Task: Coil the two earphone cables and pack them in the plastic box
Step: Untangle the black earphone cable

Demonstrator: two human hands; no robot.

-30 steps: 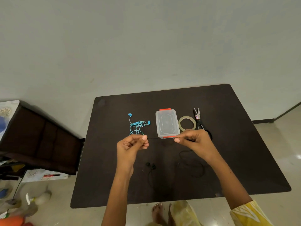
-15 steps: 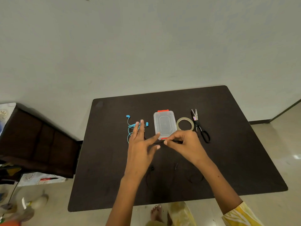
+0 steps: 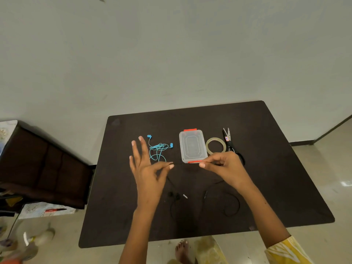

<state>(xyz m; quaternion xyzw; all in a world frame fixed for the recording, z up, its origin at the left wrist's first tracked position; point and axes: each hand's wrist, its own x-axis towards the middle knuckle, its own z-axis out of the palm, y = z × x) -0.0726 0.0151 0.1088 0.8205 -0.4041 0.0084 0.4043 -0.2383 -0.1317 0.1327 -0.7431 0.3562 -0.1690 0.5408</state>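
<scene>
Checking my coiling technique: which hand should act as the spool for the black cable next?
Left, probably. The left hand pinches the black earphone cable with thumb and forefinger, its other fingers spread, ready to wind round. The right hand pinches the taut stretch, suited to feeding.

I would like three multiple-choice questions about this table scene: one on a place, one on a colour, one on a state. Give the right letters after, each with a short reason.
1. What lies directly between the clear plastic box with orange clips and the black-handled scissors?
A. the ring-shaped roll of clear tape
B. a phone
C. a cup

2. What colour is the tangled earphone cable lying untouched on the dark table?
A. white
B. light blue
C. red

3. How is the thin black earphone cable held?
A. lying flat, untouched
B. packed inside the box
C. stretched between the left hand and the right hand

Answers:
1 A: the tape ring sits between box and scissors.
2 B: it is light blue, with blue earbuds.
3 C: each hand pinches it, and the rest trails onto the table.
</scene>
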